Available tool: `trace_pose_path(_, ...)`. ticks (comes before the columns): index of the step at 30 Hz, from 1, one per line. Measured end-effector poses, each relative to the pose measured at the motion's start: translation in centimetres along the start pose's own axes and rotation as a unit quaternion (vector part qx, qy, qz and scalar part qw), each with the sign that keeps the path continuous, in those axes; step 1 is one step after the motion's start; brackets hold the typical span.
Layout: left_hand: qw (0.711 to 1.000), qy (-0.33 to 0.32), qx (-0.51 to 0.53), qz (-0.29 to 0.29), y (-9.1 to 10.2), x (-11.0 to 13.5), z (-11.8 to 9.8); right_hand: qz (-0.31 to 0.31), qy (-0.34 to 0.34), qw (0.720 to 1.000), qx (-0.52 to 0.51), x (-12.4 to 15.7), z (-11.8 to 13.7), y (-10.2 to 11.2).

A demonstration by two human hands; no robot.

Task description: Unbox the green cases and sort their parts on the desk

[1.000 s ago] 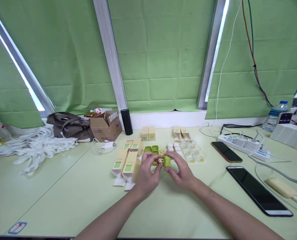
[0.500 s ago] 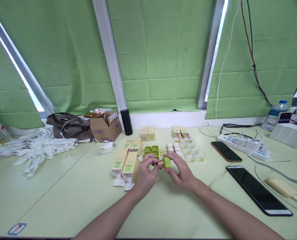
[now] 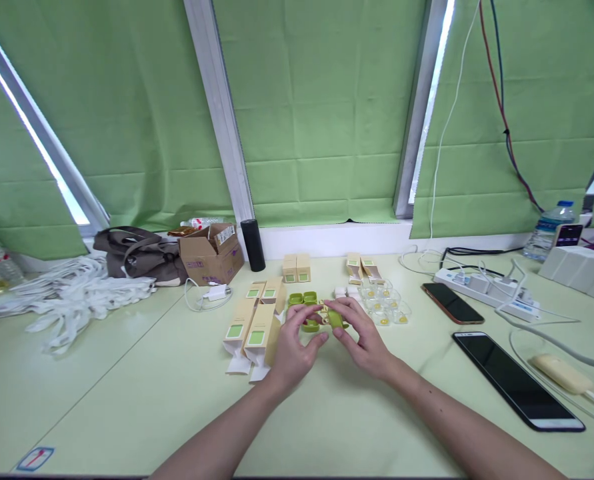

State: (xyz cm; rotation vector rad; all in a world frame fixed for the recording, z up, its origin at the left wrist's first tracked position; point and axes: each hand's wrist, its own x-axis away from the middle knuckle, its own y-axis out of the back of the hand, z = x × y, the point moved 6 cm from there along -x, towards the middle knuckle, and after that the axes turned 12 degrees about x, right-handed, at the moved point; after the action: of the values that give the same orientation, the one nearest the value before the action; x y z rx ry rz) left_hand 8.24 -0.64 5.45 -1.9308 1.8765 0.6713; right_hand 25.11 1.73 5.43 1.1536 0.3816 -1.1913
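My right hand (image 3: 364,339) pinches a small green case (image 3: 335,318) between thumb and fingers, just above the table. My left hand (image 3: 294,347) is beside it with fingers curled and the thumb out, touching nothing I can make out. Several more green cases (image 3: 303,299) lie just behind the hands. Small white blocks (image 3: 345,292) and clear plastic trays (image 3: 387,303) lie behind my right hand. Tan cartons with green labels (image 3: 254,327) lie at my left hand's side.
Two phones (image 3: 517,379) (image 3: 451,303) and a power strip (image 3: 484,288) with cables lie on the right. A cardboard box (image 3: 211,253), a black cylinder (image 3: 253,244), a brown bag (image 3: 139,252) and a heap of white straps (image 3: 77,293) are at the back left. A water bottle (image 3: 547,230) stands far right.
My left hand has let go of the green case and drawn slightly back. The right hand has turned the case and lowered it a little toward the table.
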Motion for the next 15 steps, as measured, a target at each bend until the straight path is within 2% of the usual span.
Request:
trace_pose_path(7, 0.998, -0.014, -0.066, 0.006, 0.09, -0.32, -0.08, -0.005, -0.062, 0.998, -0.006, 0.51, -0.82, -0.36)
trace_pose_path(15, 0.996, -0.023, -0.082, 0.016, -0.16, -0.33, 0.40, -0.017, -0.024, 0.999, 0.021, 0.48, -0.52, -0.03)
